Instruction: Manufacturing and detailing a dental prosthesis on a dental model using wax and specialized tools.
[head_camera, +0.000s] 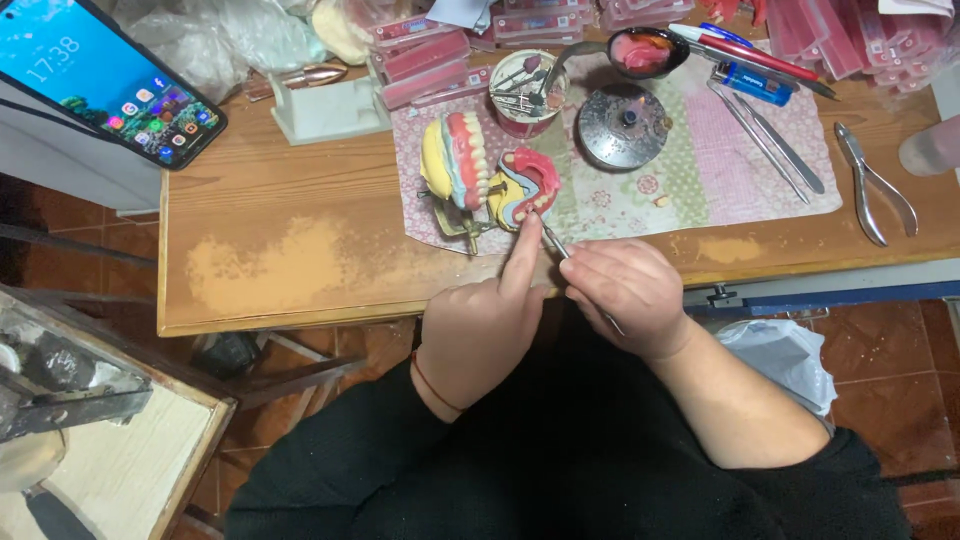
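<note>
A denture model (487, 172) with white teeth, pink gums and yellow plaster bases stands opened on a brass articulator, on a patterned cloth (720, 170) at the wooden bench's (290, 250) front edge. My right hand (625, 295) is closed on a thin metal carving tool (556, 243) whose tip reaches the lower pink denture. My left hand (487, 325) rests at the bench edge beside it. Its index finger stretches up to the model's base and steadies the tool.
On the cloth sit a round metal burner (622, 125), a cup of instruments (527, 92), a spoon with red wax (640, 50), tweezers (765, 135) and pens. Pliers (872, 185) lie at right. A phone (105, 75) lies at back left, pink boxes along the back.
</note>
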